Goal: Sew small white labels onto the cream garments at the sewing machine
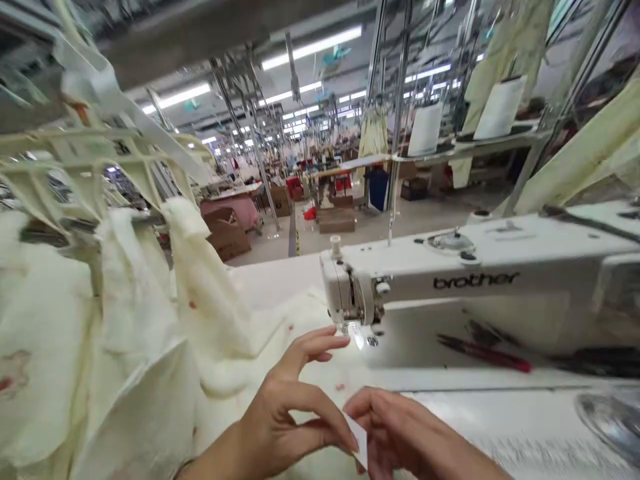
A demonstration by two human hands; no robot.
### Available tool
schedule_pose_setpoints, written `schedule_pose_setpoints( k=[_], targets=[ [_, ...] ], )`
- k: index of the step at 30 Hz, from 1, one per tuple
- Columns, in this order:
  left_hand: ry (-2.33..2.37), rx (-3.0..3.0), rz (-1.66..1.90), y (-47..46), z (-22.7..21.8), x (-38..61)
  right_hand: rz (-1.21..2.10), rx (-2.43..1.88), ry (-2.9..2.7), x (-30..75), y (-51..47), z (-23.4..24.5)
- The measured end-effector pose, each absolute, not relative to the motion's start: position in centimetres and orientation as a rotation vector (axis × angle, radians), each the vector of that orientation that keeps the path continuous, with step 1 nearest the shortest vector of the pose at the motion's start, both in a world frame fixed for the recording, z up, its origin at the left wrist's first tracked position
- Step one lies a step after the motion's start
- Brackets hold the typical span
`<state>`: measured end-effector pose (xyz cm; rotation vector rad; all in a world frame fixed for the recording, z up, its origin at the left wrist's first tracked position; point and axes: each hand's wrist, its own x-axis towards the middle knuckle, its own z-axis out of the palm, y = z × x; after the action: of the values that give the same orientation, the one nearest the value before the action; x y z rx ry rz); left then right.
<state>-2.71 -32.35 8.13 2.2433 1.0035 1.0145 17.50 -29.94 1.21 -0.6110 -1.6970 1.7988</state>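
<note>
My left hand (pixel 295 410) pinches a small white piece (pixel 359 440), a label or slip by its look, between thumb and index finger; its other fingers are spread above. My right hand (pixel 407 427) is closed at the right edge of the same piece, with its fingertips partly hidden behind it. Beneath both hands lies pale cream cloth (pixel 235 373) with small reddish marks, spread over the machine bed. Just beyond my left fingertips stands the needle end of a white sewing machine (pixel 480 267).
Cream garment pieces (pixel 45 320) hang at the left from a pale hanger rack (pixel 95 150). Pink-tipped tweezers (pixel 485 353) and dark tools lie under the machine arm. Thread cones (pixel 425 130) stand on a rack behind. Cardboard boxes (pixel 227 233) sit on the floor beyond.
</note>
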Motion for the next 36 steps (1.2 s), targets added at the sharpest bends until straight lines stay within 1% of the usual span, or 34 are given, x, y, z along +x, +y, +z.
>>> schedule_pose_setpoints(
  k=[2,3,4,6,9,11,14,16,21,23,24,26,28,30,32,34,36],
  targets=[
    [0.960,2.072,1.038,-32.8,5.6,-2.9,2.283,-0.512,-1.340,16.4,-29.7,1.8],
    [0.941,2.011,1.055,-32.8,4.9,-3.3,2.393,-0.491,-1.215,15.9,-29.6,2.0],
    [0.938,1.953,1.071,-32.7,4.3,-3.6,2.389,-0.511,-1.181,15.6,-29.6,2.1],
    [0.980,1.803,1.089,-32.6,3.8,-4.3,2.209,-0.603,-1.278,15.3,-29.6,2.3],
    [1.107,1.413,1.055,-32.6,3.8,-4.6,1.776,-0.796,-1.528,15.1,-29.8,2.2],
    [1.167,1.184,0.997,-32.6,3.8,-4.0,1.559,-0.891,-1.643,15.0,-29.9,2.1],
    [1.217,1.057,0.972,-32.3,3.7,-2.8,1.377,-0.926,-1.707,14.7,-30.0,1.7],
    [1.241,1.058,0.979,-32.1,3.5,-2.1,1.351,-0.938,-1.699,14.6,-30.1,1.5],
    [1.332,1.121,0.875,-31.5,3.9,-1.5,1.364,-0.985,-1.731,15.7,-30.2,0.8],
    [1.398,1.232,0.807,-30.4,4.4,-1.5,1.256,-1.013,-1.791,16.7,-30.0,0.0],
    [1.450,1.328,0.773,-29.5,4.6,-1.4,1.124,-1.037,-1.834,17.3,-29.8,-0.6],
    [1.568,1.589,0.710,-27.3,4.3,-1.4,0.697,-1.052,-1.956,18.3,-29.3,-2.0],
    [1.618,1.871,0.661,-24.9,3.2,-1.5,0.197,-0.976,-2.098,19.0,-28.8,-3.5],
    [1.560,2.049,0.629,-22.8,1.3,-1.9,-0.127,-0.865,-2.230,19.1,-28.5,-4.8],
    [1.453,2.110,0.604,-21.3,-0.7,-2.7,-0.230,-0.816,-2.317,18.9,-28.6,-5.9],
    [1.370,2.119,0.581,-20.2,-2.3,-3.7,-0.229,-0.831,-2.350,18.4,-28.9,-6.5],
    [1.322,2.113,0.573,-19.5,-2.9,-4.6,-0.234,-0.861,-2.352,17.9,-29.3,-6.8]
  ],
)
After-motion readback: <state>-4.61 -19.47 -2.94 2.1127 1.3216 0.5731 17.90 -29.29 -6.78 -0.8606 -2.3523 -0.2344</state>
